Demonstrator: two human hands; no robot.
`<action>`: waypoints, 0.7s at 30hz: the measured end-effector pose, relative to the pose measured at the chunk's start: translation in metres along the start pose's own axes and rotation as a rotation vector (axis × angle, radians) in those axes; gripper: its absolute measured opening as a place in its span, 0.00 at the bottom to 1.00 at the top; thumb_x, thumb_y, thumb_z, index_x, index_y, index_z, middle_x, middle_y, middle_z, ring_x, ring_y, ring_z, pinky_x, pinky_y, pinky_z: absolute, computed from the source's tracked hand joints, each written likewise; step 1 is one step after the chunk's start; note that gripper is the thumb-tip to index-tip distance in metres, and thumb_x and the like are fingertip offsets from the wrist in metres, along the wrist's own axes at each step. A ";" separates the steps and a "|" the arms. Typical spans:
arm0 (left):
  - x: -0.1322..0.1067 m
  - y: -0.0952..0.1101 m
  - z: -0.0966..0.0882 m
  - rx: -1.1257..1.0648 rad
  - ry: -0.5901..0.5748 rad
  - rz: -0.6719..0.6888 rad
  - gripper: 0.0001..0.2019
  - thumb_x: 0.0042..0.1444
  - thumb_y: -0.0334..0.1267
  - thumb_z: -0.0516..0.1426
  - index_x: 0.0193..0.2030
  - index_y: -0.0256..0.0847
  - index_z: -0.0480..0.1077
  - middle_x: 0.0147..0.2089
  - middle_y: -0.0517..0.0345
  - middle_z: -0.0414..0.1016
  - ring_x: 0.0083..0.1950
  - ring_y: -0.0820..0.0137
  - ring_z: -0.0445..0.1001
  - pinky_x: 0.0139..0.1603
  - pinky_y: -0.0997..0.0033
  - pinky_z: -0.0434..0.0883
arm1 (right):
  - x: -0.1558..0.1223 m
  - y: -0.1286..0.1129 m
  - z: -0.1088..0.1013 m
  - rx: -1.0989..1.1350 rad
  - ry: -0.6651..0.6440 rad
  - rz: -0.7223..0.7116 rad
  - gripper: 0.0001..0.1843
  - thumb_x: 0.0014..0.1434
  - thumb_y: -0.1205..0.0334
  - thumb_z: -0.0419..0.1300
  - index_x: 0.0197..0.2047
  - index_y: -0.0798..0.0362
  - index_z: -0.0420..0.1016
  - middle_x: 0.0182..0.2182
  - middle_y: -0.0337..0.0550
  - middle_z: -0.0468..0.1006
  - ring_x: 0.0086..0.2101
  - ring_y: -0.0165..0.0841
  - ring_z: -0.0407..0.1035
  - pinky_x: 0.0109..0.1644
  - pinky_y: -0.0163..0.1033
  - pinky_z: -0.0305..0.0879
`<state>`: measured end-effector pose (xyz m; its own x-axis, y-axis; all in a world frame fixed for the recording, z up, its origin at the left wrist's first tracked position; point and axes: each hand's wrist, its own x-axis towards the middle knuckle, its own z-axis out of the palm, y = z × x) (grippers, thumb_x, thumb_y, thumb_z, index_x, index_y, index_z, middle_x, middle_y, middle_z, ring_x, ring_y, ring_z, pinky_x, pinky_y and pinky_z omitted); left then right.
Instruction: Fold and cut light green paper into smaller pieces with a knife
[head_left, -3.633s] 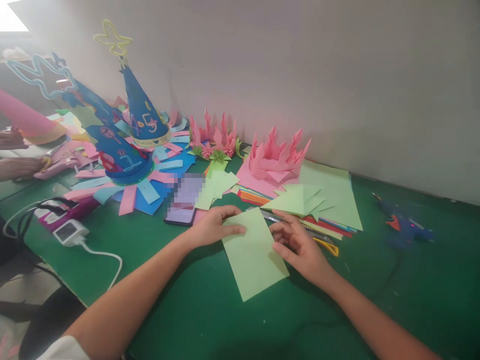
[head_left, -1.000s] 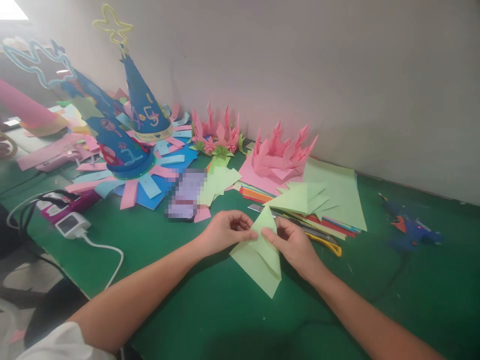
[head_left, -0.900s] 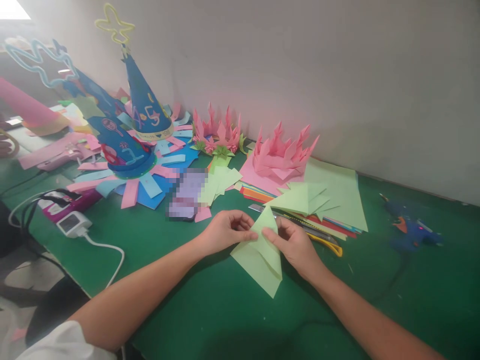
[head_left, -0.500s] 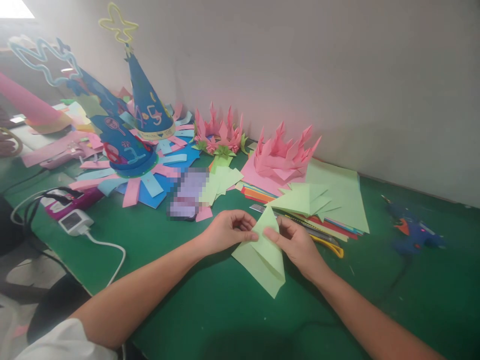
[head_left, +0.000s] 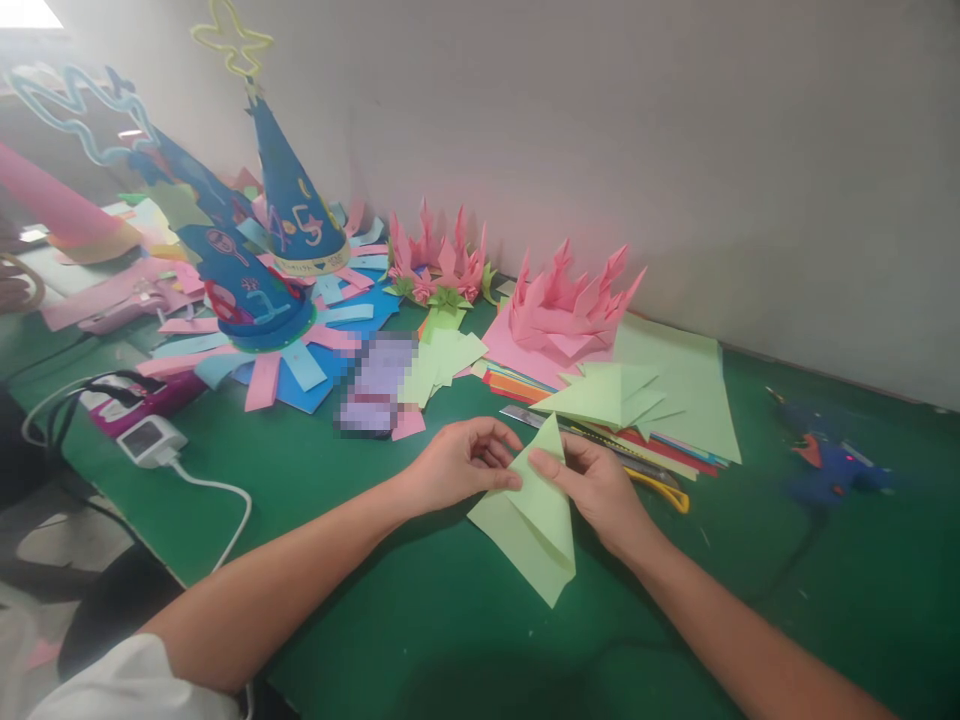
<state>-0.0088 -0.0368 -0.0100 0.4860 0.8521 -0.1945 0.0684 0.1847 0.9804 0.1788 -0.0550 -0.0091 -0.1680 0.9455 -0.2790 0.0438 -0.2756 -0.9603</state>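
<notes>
A light green sheet of paper [head_left: 525, 540], partly folded to a point at its far end, is held in both hands above the green table. My left hand [head_left: 469, 462] pinches its left edge between thumb and fingers. On the right side, my right hand [head_left: 592, 485] grips it with the thumb on top and the fingers behind. Just beyond the hands lie several folded green paper pieces [head_left: 600, 395] on a stack of coloured paper. A craft knife with a yellow handle [head_left: 660, 490] lies beside the right hand, partly covered.
A pink paper crown [head_left: 566, 315] and a smaller pink crown [head_left: 439, 260] stand near the wall. Blue cone hats [head_left: 296, 205] fill the left side. A phone [head_left: 377, 385], a power strip [head_left: 142, 400] and a blue glue gun [head_left: 836, 470] lie around the table [head_left: 360, 640].
Both hands still hold the green paper. The paper and hands have shifted slightly right and nearer to me; the left fingers have moved a little along the edge.
</notes>
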 end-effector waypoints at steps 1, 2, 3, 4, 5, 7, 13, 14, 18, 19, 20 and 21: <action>0.000 0.001 0.001 -0.006 0.003 0.000 0.17 0.43 0.33 0.66 0.39 0.36 0.68 0.29 0.61 0.72 0.31 0.75 0.71 0.33 0.75 0.68 | 0.000 0.000 0.000 -0.002 0.005 0.001 0.20 0.44 0.46 0.67 0.32 0.55 0.76 0.27 0.41 0.76 0.26 0.32 0.67 0.30 0.37 0.65; 0.000 0.002 0.001 -0.011 0.006 0.001 0.17 0.42 0.33 0.66 0.39 0.37 0.66 0.28 0.61 0.71 0.30 0.75 0.71 0.33 0.75 0.68 | 0.000 0.000 0.000 -0.004 0.008 0.002 0.20 0.44 0.46 0.68 0.32 0.55 0.76 0.27 0.41 0.76 0.26 0.32 0.66 0.30 0.37 0.65; 0.000 0.003 0.002 -0.014 0.010 0.003 0.17 0.42 0.32 0.66 0.38 0.37 0.66 0.28 0.62 0.71 0.30 0.76 0.71 0.33 0.75 0.68 | 0.001 0.000 0.000 -0.005 0.012 0.001 0.20 0.44 0.46 0.68 0.31 0.55 0.76 0.27 0.41 0.76 0.26 0.32 0.66 0.29 0.37 0.64; -0.001 0.003 0.002 -0.015 0.013 0.009 0.17 0.42 0.32 0.66 0.37 0.37 0.65 0.28 0.62 0.70 0.30 0.76 0.71 0.32 0.75 0.68 | 0.001 0.000 0.000 -0.007 0.015 0.000 0.20 0.44 0.46 0.68 0.31 0.55 0.76 0.27 0.41 0.76 0.26 0.31 0.66 0.29 0.37 0.64; -0.001 0.003 0.002 -0.016 0.014 0.018 0.17 0.42 0.32 0.66 0.37 0.37 0.64 0.29 0.62 0.70 0.30 0.76 0.70 0.32 0.76 0.68 | 0.001 0.000 0.000 -0.012 0.018 -0.001 0.20 0.44 0.46 0.68 0.31 0.55 0.76 0.27 0.41 0.76 0.26 0.32 0.66 0.29 0.37 0.64; -0.001 0.003 0.003 -0.021 0.013 0.036 0.17 0.42 0.33 0.66 0.36 0.37 0.63 0.30 0.62 0.69 0.31 0.77 0.70 0.32 0.76 0.68 | 0.000 0.000 0.000 -0.021 0.024 -0.002 0.21 0.43 0.45 0.68 0.31 0.55 0.76 0.26 0.41 0.76 0.26 0.32 0.66 0.30 0.37 0.65; -0.002 0.001 0.002 -0.009 0.009 0.054 0.17 0.43 0.35 0.66 0.33 0.38 0.61 0.31 0.61 0.70 0.30 0.78 0.69 0.30 0.77 0.67 | 0.001 0.002 -0.001 -0.024 0.024 0.006 0.21 0.44 0.45 0.68 0.31 0.55 0.75 0.26 0.40 0.76 0.26 0.31 0.66 0.30 0.37 0.64; -0.002 0.001 0.002 0.001 0.008 0.051 0.17 0.43 0.35 0.66 0.33 0.38 0.61 0.31 0.62 0.70 0.29 0.78 0.69 0.30 0.77 0.67 | 0.001 0.003 -0.001 -0.027 0.024 0.004 0.21 0.44 0.45 0.67 0.31 0.55 0.75 0.26 0.40 0.76 0.25 0.31 0.65 0.29 0.37 0.64; -0.002 0.002 0.001 0.093 0.018 0.043 0.14 0.44 0.36 0.65 0.31 0.37 0.63 0.29 0.63 0.68 0.26 0.80 0.65 0.26 0.79 0.63 | 0.002 0.006 -0.001 -0.054 0.034 -0.021 0.21 0.45 0.45 0.67 0.32 0.55 0.74 0.25 0.39 0.74 0.25 0.30 0.64 0.29 0.37 0.63; -0.003 0.003 0.001 0.120 0.020 0.040 0.13 0.44 0.36 0.65 0.30 0.37 0.64 0.28 0.64 0.68 0.26 0.80 0.64 0.26 0.80 0.62 | 0.002 0.005 -0.001 -0.057 0.036 -0.025 0.21 0.45 0.45 0.67 0.31 0.55 0.74 0.25 0.39 0.74 0.25 0.30 0.64 0.29 0.37 0.63; -0.003 0.004 0.001 0.144 0.021 0.036 0.12 0.45 0.36 0.65 0.29 0.37 0.65 0.27 0.64 0.67 0.25 0.80 0.64 0.26 0.80 0.62 | 0.001 0.005 0.000 -0.057 0.037 -0.024 0.21 0.44 0.45 0.67 0.30 0.55 0.74 0.24 0.39 0.73 0.25 0.30 0.63 0.29 0.37 0.63; -0.003 0.006 0.001 0.164 0.020 0.031 0.11 0.45 0.36 0.65 0.29 0.36 0.66 0.26 0.64 0.67 0.25 0.80 0.64 0.26 0.79 0.62 | 0.001 0.003 0.000 -0.056 0.036 -0.020 0.21 0.44 0.44 0.67 0.29 0.54 0.73 0.24 0.39 0.73 0.25 0.30 0.63 0.29 0.37 0.62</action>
<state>-0.0090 -0.0392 -0.0039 0.4724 0.8662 -0.1627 0.1957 0.0769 0.9776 0.1788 -0.0547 -0.0124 -0.1343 0.9566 -0.2586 0.0956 -0.2472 -0.9642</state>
